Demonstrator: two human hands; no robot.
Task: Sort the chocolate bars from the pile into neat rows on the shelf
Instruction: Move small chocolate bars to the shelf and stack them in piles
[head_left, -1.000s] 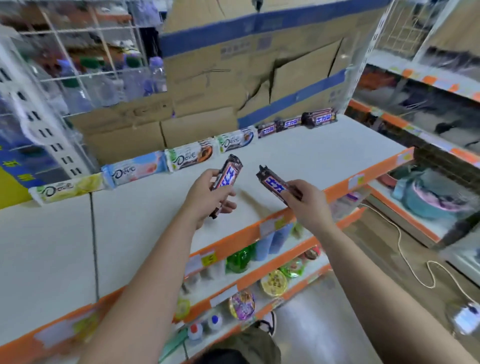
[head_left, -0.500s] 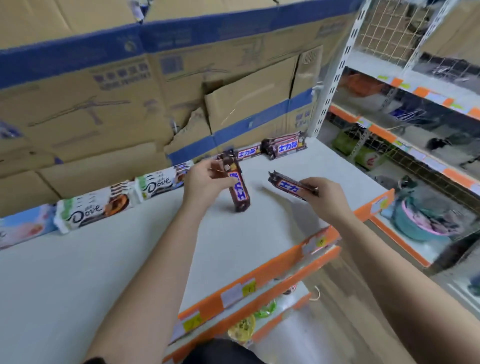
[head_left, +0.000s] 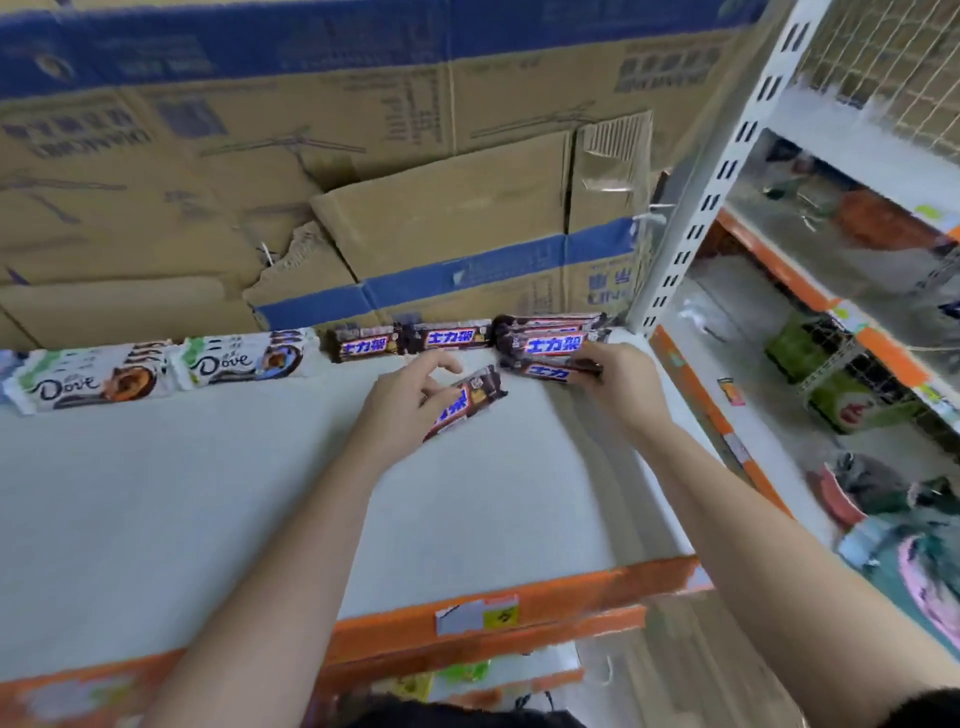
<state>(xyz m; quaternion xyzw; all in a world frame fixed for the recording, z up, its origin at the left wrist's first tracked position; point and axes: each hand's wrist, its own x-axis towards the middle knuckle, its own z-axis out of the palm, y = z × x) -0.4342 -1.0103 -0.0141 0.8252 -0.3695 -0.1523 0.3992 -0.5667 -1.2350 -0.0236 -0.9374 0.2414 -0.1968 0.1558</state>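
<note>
A row of chocolate bars lines the back of the white shelf (head_left: 208, 519): white Dove bars (head_left: 244, 359) on the left, brown bars with blue lettering (head_left: 366, 344) to their right, and a small stack of the brown bars (head_left: 550, 332) in the back right corner. My left hand (head_left: 405, 400) holds one brown bar (head_left: 467, 400) tilted, low over the shelf in front of the row. My right hand (head_left: 621, 382) grips another brown bar (head_left: 545, 371) by its right end, lying just in front of the corner stack.
Torn cardboard boxes with blue bands (head_left: 415, 234) form a wall right behind the row. A white slotted upright (head_left: 696, 208) bounds the shelf on the right. The shelf's orange front edge (head_left: 519, 603) carries price tags; neighbouring shelves to the right hold goods.
Both hands have moved forward and down to the back right of the shelf. The right bar now lies by the corner stack, and the left bar is lower, near the shelf surface.
</note>
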